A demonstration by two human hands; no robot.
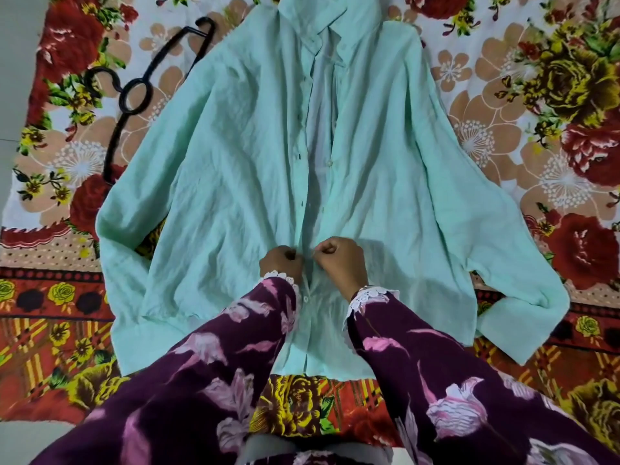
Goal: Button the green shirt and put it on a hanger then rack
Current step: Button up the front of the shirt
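Observation:
A pale green shirt (pixel 235 169) lies flat on a flowered blanket, collar far from me, sleeves spread. Its front stands apart from the collar down to my hands; a white button (pixel 306 299) below them is fastened. My left hand (pixel 281 261) pinches the left front edge. My right hand (pixel 342 261) pinches the right front edge, touching the left hand at the placket. Both fists are closed on cloth. A black hanger (pixel 134 92) lies at the shirt's left shoulder, partly under the sleeve.
The flowered blanket (pixel 536 105) covers the floor on every side of the shirt. Bare pale floor (pixel 16 45) shows at the far left. My dark purple flowered sleeves (pixel 208 380) cross the shirt's hem.

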